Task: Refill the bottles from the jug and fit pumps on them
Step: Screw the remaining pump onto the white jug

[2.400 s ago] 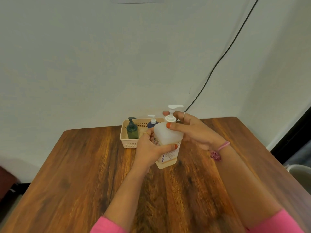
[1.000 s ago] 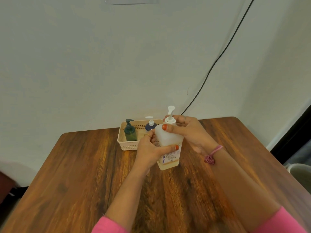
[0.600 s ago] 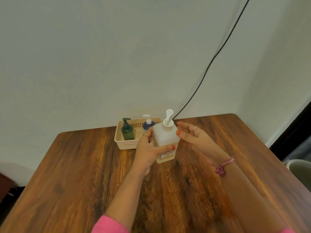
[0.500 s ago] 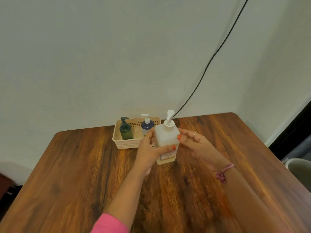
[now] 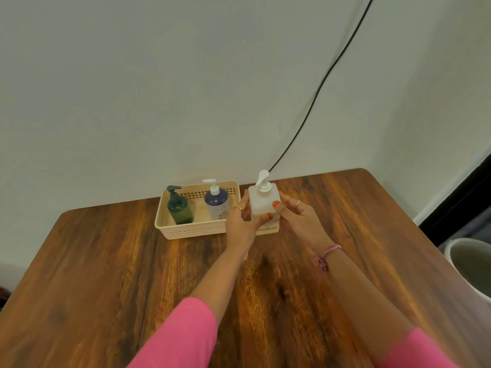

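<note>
Wooden desk (image 5: 106, 274) under everything, against a pale wall. Far left of the group: cream perforated basket (image 5: 196, 229) near the desk's back edge. Inside it, at the left, a dark green bottle (image 5: 180, 208) with a dark pump, upright. Beside it, to the right and still inside the basket, a dark blue bottle (image 5: 216, 203) with a white pump, upright. Just right of the basket's right end: a frosted white square bottle (image 5: 263, 203), upright, white pump (image 5: 263, 180) seated on its neck, nozzle pointing up and away. Base at or just above the desk; contact impossible to tell, the view blocked by the hand. Left hand (image 5: 241, 224) wrapped round the bottle's left and front faces, thumb across the front low down, grip closed on the bottle. Right hand (image 5: 300, 216) at the bottle's right side, thumb tip pressed on the front right edge, fingers loosely curled behind; grip on the bottle light but in contact. Pink band on the right wrist, pink sleeves on both forearms. Black cable (image 5: 318, 86) running down the wall to behind the desk. Far right, below the desk edge, a pale bin (image 5: 470, 264).
</note>
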`<act>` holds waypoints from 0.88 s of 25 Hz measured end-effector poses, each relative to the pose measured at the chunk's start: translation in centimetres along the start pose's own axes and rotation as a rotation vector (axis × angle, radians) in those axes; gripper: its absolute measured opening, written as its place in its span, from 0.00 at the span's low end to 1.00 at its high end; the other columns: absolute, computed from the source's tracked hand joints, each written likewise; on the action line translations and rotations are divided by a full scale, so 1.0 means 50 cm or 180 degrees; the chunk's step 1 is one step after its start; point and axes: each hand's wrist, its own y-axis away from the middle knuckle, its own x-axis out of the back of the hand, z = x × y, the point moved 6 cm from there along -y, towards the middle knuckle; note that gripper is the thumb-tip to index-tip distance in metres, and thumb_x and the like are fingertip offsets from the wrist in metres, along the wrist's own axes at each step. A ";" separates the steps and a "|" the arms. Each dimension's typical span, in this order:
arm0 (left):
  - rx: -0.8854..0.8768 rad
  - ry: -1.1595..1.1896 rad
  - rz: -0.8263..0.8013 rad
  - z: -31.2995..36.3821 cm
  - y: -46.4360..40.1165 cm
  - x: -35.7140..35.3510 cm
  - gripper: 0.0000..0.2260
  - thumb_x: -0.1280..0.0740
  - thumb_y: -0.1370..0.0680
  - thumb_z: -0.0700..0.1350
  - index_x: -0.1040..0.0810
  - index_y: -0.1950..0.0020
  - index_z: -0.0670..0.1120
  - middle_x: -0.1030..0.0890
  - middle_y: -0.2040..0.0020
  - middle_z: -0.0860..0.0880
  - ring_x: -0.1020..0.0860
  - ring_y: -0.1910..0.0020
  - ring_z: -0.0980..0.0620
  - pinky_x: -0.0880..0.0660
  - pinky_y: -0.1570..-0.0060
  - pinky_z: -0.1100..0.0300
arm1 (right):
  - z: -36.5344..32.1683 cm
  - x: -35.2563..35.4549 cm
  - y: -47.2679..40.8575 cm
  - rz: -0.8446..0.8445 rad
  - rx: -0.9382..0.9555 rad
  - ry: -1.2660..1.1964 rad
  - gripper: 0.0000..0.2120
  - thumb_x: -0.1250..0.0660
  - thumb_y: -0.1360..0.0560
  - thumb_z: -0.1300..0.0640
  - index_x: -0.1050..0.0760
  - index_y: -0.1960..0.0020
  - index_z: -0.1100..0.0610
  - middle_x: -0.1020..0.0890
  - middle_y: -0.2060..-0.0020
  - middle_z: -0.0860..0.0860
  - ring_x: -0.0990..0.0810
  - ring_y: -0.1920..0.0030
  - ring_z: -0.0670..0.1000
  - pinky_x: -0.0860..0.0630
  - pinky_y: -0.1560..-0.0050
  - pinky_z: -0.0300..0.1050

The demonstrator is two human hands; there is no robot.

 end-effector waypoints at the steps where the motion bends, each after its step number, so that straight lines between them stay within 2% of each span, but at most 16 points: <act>1: 0.0090 0.0117 -0.0030 -0.012 -0.018 -0.009 0.32 0.26 0.29 0.40 0.33 0.27 0.48 0.23 0.38 0.53 0.24 0.42 0.57 0.23 0.47 0.63 | 0.005 0.006 -0.022 0.0003 0.0009 0.0029 0.19 0.33 0.24 0.52 0.27 0.33 0.49 0.20 0.41 0.45 0.22 0.42 0.44 0.24 0.42 0.43; 2: 0.0180 0.0174 -0.0037 -0.025 -0.037 -0.018 0.30 0.27 0.27 0.39 0.33 0.27 0.46 0.22 0.37 0.51 0.23 0.40 0.55 0.22 0.46 0.61 | 0.012 0.011 -0.046 0.0012 0.0002 0.0040 0.20 0.33 0.24 0.53 0.27 0.32 0.50 0.20 0.41 0.46 0.22 0.41 0.46 0.24 0.41 0.46; 4: 0.0319 0.0121 -0.0009 -0.047 -0.076 -0.032 0.25 0.30 0.25 0.39 0.32 0.30 0.44 0.22 0.35 0.47 0.23 0.40 0.52 0.23 0.46 0.61 | 0.027 0.022 -0.091 0.0038 -0.0030 0.0080 0.21 0.33 0.24 0.53 0.29 0.32 0.52 0.20 0.41 0.48 0.22 0.42 0.48 0.24 0.41 0.49; 6: 0.0423 0.0028 -0.0024 -0.066 -0.110 -0.042 0.20 0.33 0.22 0.39 0.32 0.31 0.44 0.23 0.35 0.47 0.24 0.39 0.52 0.25 0.48 0.65 | 0.046 0.028 -0.128 0.0013 -0.0095 0.0086 0.21 0.34 0.23 0.54 0.29 0.31 0.53 0.21 0.41 0.49 0.21 0.44 0.46 0.22 0.44 0.45; 8: 0.0452 -0.0054 -0.0100 -0.084 -0.140 -0.053 0.18 0.36 0.21 0.38 0.32 0.31 0.46 0.24 0.34 0.48 0.25 0.38 0.53 0.26 0.46 0.65 | 0.068 0.033 -0.161 -0.0028 -0.0212 -0.0041 0.21 0.35 0.22 0.55 0.31 0.30 0.53 0.21 0.42 0.48 0.20 0.47 0.44 0.22 0.49 0.40; 11: 0.0560 -0.0216 -0.0187 -0.110 -0.175 -0.064 0.18 0.39 0.19 0.39 0.32 0.29 0.46 0.26 0.32 0.49 0.27 0.36 0.53 0.27 0.39 0.58 | 0.102 0.040 -0.202 0.0004 -0.0396 -0.0141 0.22 0.35 0.22 0.56 0.32 0.29 0.54 0.22 0.40 0.49 0.21 0.45 0.45 0.22 0.48 0.41; 15: 0.0688 -0.0392 -0.0221 -0.144 -0.206 -0.071 0.19 0.42 0.18 0.40 0.35 0.26 0.47 0.26 0.32 0.50 0.28 0.40 0.57 0.29 0.48 0.67 | 0.148 0.041 -0.245 0.0013 -0.0612 -0.0159 0.22 0.36 0.22 0.56 0.33 0.29 0.56 0.24 0.36 0.54 0.24 0.39 0.53 0.26 0.38 0.52; 22: 0.0772 -0.0363 -0.0160 -0.178 -0.223 -0.074 0.20 0.42 0.18 0.39 0.36 0.26 0.47 0.28 0.30 0.48 0.29 0.32 0.51 0.29 0.35 0.55 | 0.183 0.041 -0.281 -0.0028 -0.0615 -0.0010 0.22 0.36 0.22 0.56 0.33 0.29 0.55 0.24 0.36 0.53 0.24 0.38 0.53 0.27 0.37 0.54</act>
